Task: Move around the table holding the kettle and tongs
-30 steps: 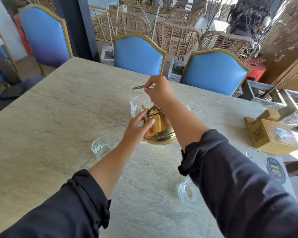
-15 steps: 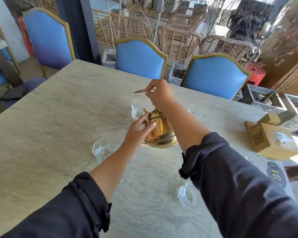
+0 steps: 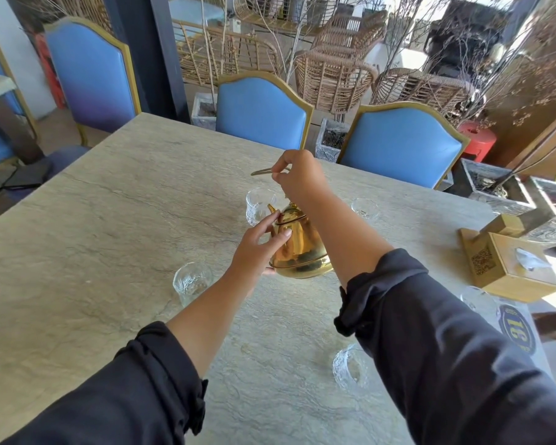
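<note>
Stone table (image 3: 93,252) beneath both hands. Gold teapot (image 3: 302,252) standing on table, below right hand, touching left hand. Right hand (image 3: 299,178) raised above pot, fingers curled, pinching thin gold handle (image 3: 264,171). Left hand (image 3: 257,248) resting on pot's side, fingers relaxed, spread. Glass cups: one (image 3: 259,205) just beyond left fingers, one (image 3: 192,282) near left wrist.
</note>
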`<state>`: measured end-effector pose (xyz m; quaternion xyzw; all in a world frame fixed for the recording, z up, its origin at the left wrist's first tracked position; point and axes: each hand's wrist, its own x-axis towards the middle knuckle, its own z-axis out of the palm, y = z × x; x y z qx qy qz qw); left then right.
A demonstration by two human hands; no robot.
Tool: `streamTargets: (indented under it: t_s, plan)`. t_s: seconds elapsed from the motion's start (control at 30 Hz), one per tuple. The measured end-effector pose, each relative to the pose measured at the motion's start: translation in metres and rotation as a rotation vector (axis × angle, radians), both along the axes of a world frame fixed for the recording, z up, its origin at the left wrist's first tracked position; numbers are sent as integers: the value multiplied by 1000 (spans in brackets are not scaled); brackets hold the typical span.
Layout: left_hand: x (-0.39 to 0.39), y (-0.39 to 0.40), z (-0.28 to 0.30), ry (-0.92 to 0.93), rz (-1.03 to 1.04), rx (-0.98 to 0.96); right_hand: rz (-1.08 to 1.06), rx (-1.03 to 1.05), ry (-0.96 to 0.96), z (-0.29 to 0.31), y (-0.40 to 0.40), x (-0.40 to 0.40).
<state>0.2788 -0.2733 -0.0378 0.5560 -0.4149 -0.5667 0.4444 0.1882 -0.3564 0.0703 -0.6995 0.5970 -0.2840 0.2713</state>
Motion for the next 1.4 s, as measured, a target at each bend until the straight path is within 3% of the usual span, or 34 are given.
streamTargets:
  t_s: [0.3,0.63,1.0,1.4]
  plan:
    - [0,3,-2,-33,-25,-30,-5,5,-28,-2,6,-5]
    - [2,10,-13,-352,-100,-141,-141,3,-250,-24,38,-26]
    - [-3,84,-4,-390,-3,-231,-51,-33,-374,-30,106,-40]
    - [5,161,-5,-281,145,-205,171,-17,-304,-26,155,-17]
